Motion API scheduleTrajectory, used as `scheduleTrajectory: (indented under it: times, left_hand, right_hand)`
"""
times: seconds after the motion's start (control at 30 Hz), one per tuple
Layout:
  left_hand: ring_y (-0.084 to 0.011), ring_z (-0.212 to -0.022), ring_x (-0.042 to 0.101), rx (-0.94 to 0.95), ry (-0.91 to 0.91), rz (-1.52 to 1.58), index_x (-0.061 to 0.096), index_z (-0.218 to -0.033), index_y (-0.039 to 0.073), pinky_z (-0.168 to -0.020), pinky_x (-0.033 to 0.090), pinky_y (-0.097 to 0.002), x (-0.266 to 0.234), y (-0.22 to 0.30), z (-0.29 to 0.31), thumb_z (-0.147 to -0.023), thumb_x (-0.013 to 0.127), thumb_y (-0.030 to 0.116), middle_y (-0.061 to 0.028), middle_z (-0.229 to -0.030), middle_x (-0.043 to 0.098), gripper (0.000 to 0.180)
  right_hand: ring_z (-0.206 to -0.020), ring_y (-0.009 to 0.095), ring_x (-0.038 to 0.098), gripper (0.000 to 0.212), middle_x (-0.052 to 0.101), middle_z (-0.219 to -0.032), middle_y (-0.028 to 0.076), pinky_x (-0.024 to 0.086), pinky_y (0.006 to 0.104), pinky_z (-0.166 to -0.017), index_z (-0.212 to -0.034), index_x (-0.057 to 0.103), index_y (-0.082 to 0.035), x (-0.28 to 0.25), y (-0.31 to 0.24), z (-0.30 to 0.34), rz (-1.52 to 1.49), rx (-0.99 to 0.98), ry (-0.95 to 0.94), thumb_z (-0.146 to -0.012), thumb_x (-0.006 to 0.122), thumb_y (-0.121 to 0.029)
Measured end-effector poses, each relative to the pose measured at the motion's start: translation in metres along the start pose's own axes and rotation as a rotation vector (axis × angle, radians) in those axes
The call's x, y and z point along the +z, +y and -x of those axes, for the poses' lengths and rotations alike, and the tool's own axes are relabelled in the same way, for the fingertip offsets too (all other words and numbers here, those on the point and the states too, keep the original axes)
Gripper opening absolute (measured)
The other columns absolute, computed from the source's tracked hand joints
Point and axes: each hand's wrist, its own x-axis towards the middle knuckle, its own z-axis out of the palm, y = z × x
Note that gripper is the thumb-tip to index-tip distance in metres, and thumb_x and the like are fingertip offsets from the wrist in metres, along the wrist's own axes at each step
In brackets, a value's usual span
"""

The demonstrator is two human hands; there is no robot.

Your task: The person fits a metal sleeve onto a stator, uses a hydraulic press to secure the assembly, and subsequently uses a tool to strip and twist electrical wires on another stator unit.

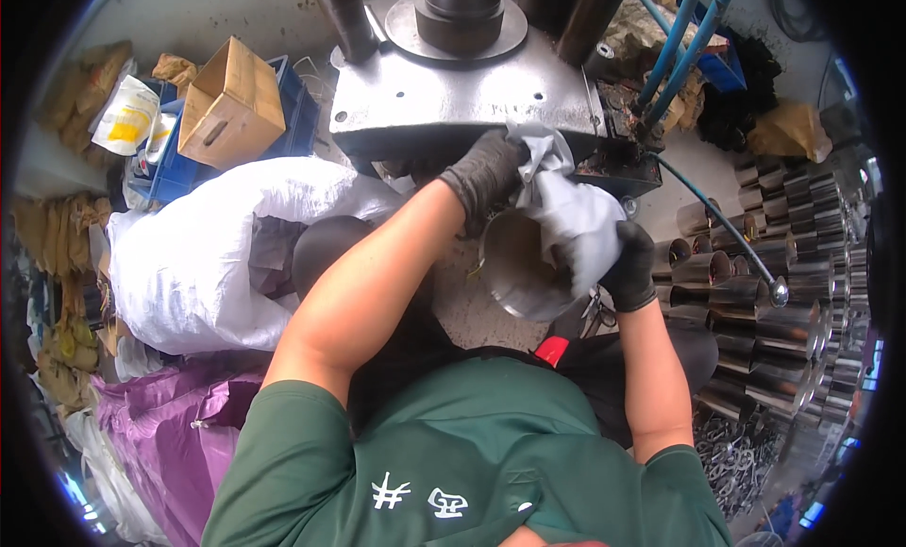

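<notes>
- Grey cloth (593, 217) stretches between 2 gloved hands, bunched at its upper end and spread over the right side of an open metal cylinder (517, 287).
- That cylinder sits between the hands, in front of a heavy machine (444, 99), with its round mouth tilted toward the wearer.
- Right hand (630, 269): its grip is clenched on the cloth beside the cylinder's right edge. Fabric can slide on smooth metal, so a loose pinch there might let the cylinder turn or drop toward the lap.
- Left hand (486, 174): it is at the cloth's top end, close to the machine's front edge. Its fingertips are turned away and dark, so I cannot tell whether this grip is clenched or slack.
- A sharp pull by the left arm could rap the knuckles on that edge, because so little room separates them.
- The cylinder's rim looks thin; dragging taut cloth across it might snag or tear the fabric, and a slip could bring a glove onto the metal.
- Loose folds near the machine might catch on its corner if the cloth swung wide.
- To the right, a blue rod (725, 221) with a metal knob juts out before rows of cylinders (788, 330); a careless right elbow could knock either.
</notes>
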Motion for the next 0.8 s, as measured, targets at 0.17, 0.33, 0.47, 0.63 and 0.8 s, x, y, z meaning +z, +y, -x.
scheduleTrajectory:
  times: [0.17, 0.33, 0.47, 0.63, 0.8]
  left_hand:
    - [-0.0265, -0.079, 0.071, -0.064, 0.239, -0.325, 0.069, -0.108, 0.003, -0.070, 0.057, -0.0397, 0.007, 0.022, 0.020, -0.091, 0.066, 0.021, -0.0172, -0.090, 0.072, 0.026]
    - [-0.0375, -0.103, 0.068, -0.006, -0.017, -1.011, 0.070, -0.111, 0.008, -0.090, 0.054, -0.0462, 0.025, 0.015, 0.023, -0.083, 0.064, 0.009, -0.0194, -0.106, 0.072, 0.029]
    - [-0.0376, -0.105, 0.068, -0.098, -0.115, -1.128, 0.069, -0.110, 0.006, -0.091, 0.054, -0.0466, 0.012, 0.004, 0.021, -0.082, 0.063, 0.007, -0.0207, -0.107, 0.071, 0.029]
    - [-0.0390, -0.105, 0.067, -0.143, -0.117, -1.158, 0.069, -0.110, 0.006, -0.089, 0.054, -0.0474, 0.004, 0.001, 0.019, -0.081, 0.063, 0.006, -0.0205, -0.108, 0.071, 0.029]
    - [-0.0380, -0.106, 0.068, -0.189, -0.096, -1.139, 0.067, -0.112, 0.006, -0.088, 0.054, -0.0471, -0.008, 0.000, 0.029, -0.082, 0.062, 0.004, -0.0205, -0.107, 0.071, 0.031]
  right_hand:
    - [-0.096, 0.017, 0.067, 0.049, 0.070, -0.113, 0.010, 0.054, 0.0318, -0.090, -0.127, 0.062, 0.001, 0.008, 0.044, -0.013, 1.058, 0.356, -0.024, -0.083, 0.075, -0.015]
    - [-0.111, 0.034, 0.063, 0.043, 0.067, -0.121, 0.018, 0.049, 0.0464, -0.094, -0.118, 0.064, -0.004, -0.107, 0.202, -0.023, 1.693, -0.014, -0.223, -0.086, 0.066, -0.033]
    - [-0.110, 0.042, 0.063, 0.047, 0.068, -0.115, 0.023, 0.046, 0.0624, -0.092, -0.128, 0.062, 0.002, -0.108, 0.228, -0.022, 2.239, 0.245, -0.382, -0.086, 0.057, -0.019]
    - [-0.103, 0.040, 0.066, 0.044, 0.069, -0.112, 0.024, 0.047, 0.0658, -0.086, -0.128, 0.064, 0.001, -0.166, 0.242, -0.035, 2.527, -0.282, -0.184, -0.088, 0.051, -0.010]
    - [-0.110, 0.039, 0.064, 0.052, 0.060, -0.132, 0.025, 0.051, 0.0563, -0.089, -0.145, 0.050, -0.010, -0.098, 0.197, -0.038, 2.354, 0.399, -0.204, -0.094, 0.048, -0.011]
